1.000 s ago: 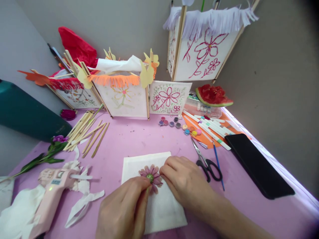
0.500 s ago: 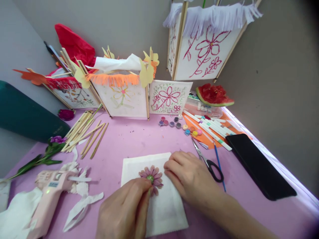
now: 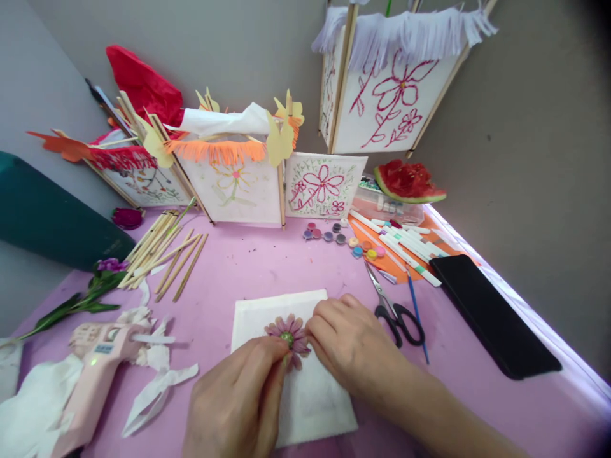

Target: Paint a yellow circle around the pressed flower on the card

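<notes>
A pinkish-purple flower (image 3: 296, 327) with a green centre lies on a white cloth-like panel (image 3: 315, 407) on the pink table. My left hand (image 3: 238, 394) pinches at the flower's centre and lower left petals, thumb and index finger together. Closed, with its fingers bent, my right hand (image 3: 353, 346) rests on the panel's right side, fingertips touching or very near the flower's right petals. Whatever lies under its fingertips is hidden.
Scissors (image 3: 398, 316), a blue brush (image 3: 417, 315) and a black phone (image 3: 494, 315) lie right. A pink glue gun (image 3: 98, 375), wooden sticks (image 3: 160, 251) and a green bottle (image 3: 52, 216) are left. Decorated lanterns (image 3: 238, 191) stand behind, near paint pots (image 3: 328, 236).
My right hand has shifted slightly left, closer to the flower's right petals. More of the scissors' handles now shows. My left hand keeps its pinch at the flower.
</notes>
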Motion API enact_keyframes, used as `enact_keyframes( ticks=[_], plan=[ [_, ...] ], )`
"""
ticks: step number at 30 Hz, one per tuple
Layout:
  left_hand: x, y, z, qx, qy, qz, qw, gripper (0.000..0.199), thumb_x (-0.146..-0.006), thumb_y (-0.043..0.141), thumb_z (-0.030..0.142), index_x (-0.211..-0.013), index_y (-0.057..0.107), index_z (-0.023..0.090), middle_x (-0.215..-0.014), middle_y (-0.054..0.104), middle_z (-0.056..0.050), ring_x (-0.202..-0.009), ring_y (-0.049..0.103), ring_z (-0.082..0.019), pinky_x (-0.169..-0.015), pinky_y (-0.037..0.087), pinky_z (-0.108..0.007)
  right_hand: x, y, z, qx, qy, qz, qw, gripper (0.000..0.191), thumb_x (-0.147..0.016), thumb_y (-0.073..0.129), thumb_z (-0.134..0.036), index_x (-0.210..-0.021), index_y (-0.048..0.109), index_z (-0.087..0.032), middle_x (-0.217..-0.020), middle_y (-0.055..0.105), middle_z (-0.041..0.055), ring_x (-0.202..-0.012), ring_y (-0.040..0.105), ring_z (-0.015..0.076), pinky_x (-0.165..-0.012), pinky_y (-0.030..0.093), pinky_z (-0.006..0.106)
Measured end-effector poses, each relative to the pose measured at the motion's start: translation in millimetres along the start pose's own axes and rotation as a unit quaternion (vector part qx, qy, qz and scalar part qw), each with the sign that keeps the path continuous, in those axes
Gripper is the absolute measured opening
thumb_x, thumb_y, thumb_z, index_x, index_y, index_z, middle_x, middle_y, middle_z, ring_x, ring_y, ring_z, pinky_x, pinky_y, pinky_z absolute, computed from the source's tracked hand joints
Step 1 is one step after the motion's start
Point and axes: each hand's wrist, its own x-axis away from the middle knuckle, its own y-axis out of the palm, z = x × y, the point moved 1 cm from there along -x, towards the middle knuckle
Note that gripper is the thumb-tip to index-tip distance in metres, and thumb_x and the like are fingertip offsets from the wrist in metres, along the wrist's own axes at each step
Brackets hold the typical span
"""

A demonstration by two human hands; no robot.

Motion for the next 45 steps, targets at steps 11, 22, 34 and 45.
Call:
enact_keyframes(
  ticks=[11,22,34,45],
  plan=[
    [0,0.0,0,-0.011,0.011,0.013,1.0,0.013,-0.089,0.049,0.013,-0.096,0.058,0.021,-0.083,0.069,0.001,-0.07,0.067,-0.01,-0.064,0.053,-0.018,2,4,-6,-0.019,0.019,-0.001,1.0,0.011,-0.088,0.055,-0.012,-0.08,0.055,-0.018,-0.079,0.059,0.0031,-0.075,0.049,0.0189,-0.069,0.03,0.033],
    [0,-0.3,0,-0.014,0.016,0.009,1.0,0.014,-0.089,0.05,0.012,-0.098,0.057,0.02,-0.085,0.069,0.0,-0.073,0.067,-0.011,-0.064,0.053,-0.018,-1,-4,2,-0.021,0.054,-0.015,0.998,0.011,-0.088,0.056,-0.013,-0.078,0.057,-0.018,-0.079,0.058,0.0027,-0.074,0.049,0.0179,-0.068,0.028,0.033],
    [2,0.6,0,-0.007,0.012,0.012,1.0,0.014,-0.089,0.049,0.012,-0.096,0.058,0.021,-0.082,0.068,0.001,-0.07,0.066,-0.01,-0.063,0.05,-0.018,1,-4,1,0.002,-0.027,-0.013,1.0,0.014,-0.088,0.054,-0.012,-0.077,0.053,-0.019,-0.076,0.055,0.0023,-0.07,0.043,0.0183,-0.068,0.026,0.034],
    [1,0.8,-1,-0.011,0.009,0.011,1.0,0.013,-0.088,0.051,0.011,-0.094,0.058,0.019,-0.082,0.066,0.001,-0.071,0.064,-0.009,-0.065,0.05,-0.018,4,-8,-4,-0.039,-0.066,-0.003,0.997,0.011,-0.09,0.05,-0.011,-0.084,0.053,-0.019,-0.079,0.055,0.0009,-0.071,0.041,0.0175,-0.068,0.025,0.034]
  ],
)
